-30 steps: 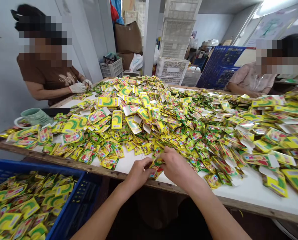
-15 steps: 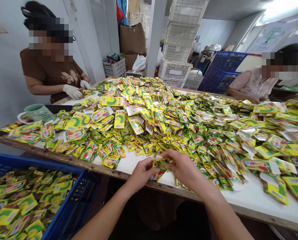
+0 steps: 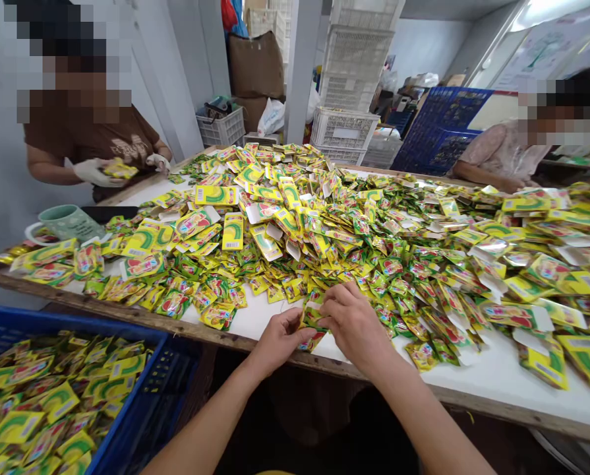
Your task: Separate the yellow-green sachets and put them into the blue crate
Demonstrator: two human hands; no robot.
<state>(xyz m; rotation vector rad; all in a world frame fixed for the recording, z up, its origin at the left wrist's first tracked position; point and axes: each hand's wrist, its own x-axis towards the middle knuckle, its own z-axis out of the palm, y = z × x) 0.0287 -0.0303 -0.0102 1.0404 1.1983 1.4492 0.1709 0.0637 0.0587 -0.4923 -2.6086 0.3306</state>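
My left hand (image 3: 277, 342) and my right hand (image 3: 354, 324) meet at the near edge of the white table (image 3: 492, 376). Both are closed on a small stack of yellow-green sachets (image 3: 312, 323) held between them. A wide heap of the same sachets (image 3: 354, 231) covers most of the table beyond my hands. Larger yellow packets (image 3: 233, 232) lie mixed into the heap on the left side.
A blue crate (image 3: 141, 402) full of sachets stands at the lower left, below the table edge. A green mug (image 3: 64, 223) sits at the table's left end. A gloved person at the far left holds sachets; another person sits at the far right. White crates (image 3: 344, 128) are stacked behind.
My hands stayed together at the table edge, shifting the stack slightly. The gloved person at the left lifted sachets off the table into both hands.
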